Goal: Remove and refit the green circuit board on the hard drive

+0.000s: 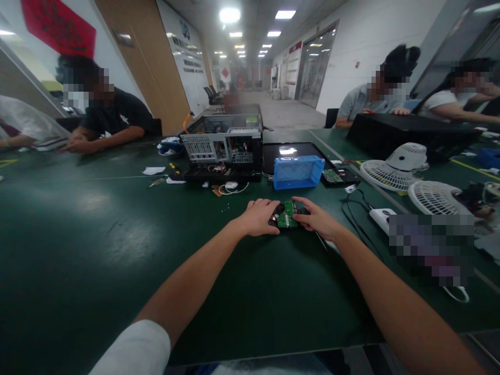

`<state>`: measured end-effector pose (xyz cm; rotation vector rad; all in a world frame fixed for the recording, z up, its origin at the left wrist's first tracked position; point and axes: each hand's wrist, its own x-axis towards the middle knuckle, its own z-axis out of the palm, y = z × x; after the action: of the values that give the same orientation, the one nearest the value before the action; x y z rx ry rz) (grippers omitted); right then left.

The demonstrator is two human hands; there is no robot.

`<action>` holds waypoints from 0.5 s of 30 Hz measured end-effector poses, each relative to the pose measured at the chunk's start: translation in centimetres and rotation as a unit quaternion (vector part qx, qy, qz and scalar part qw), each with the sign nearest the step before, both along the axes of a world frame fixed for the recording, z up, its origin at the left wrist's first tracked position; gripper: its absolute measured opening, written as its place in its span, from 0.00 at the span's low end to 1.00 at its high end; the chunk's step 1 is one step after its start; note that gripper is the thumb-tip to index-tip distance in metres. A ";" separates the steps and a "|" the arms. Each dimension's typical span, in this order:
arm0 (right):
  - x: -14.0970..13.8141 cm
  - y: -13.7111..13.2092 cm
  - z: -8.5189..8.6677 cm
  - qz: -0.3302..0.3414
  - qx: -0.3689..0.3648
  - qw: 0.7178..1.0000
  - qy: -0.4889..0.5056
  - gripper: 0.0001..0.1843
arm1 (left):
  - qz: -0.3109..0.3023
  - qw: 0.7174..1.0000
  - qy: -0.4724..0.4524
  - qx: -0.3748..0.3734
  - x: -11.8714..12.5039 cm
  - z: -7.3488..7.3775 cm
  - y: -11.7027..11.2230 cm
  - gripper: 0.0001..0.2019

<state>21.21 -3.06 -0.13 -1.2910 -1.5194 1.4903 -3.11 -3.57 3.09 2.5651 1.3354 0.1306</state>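
Note:
A small green circuit board (287, 214) with dark parts at its edge lies low over the table between my two hands. My left hand (261, 216) is closed around its left side, by a black part (276, 213). From the right, the thumb and index finger of my right hand (315, 217) grip the board's edge. A thin metal shaft (322, 241), looking like a screwdriver's, sticks out below my right palm; its dark handle is mostly hidden by the fingers. Several tiny pale bits (225, 208) lie left of my left hand.
Beyond my hands stand an opened computer case (222, 148) and a blue plastic bin (297, 177). A second circuit board (332, 176), white fans (390, 169), a power strip (385, 219) and its cable lie to the right. Other people sit across the green table (128, 271).

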 end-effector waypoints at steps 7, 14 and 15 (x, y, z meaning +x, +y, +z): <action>-0.2 -0.2 -0.2 -0.020 -0.014 1.000 0.008 0.45 | 0.000 1.000 0.008 0.015 0.3 -0.3 -0.2 0.43; -0.3 0.0 -0.3 -0.023 -0.027 0.999 -0.002 0.40 | -0.002 1.000 0.017 0.020 0.2 -0.5 -0.2 0.41; -0.3 0.0 -0.3 -0.027 -0.028 0.999 -0.003 0.40 | -0.001 1.000 0.019 0.019 0.2 -0.5 -0.2 0.41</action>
<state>20.92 -3.03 -0.40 -1.3582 -1.4444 1.5060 -2.88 -3.77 2.58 2.6141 1.3564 0.1083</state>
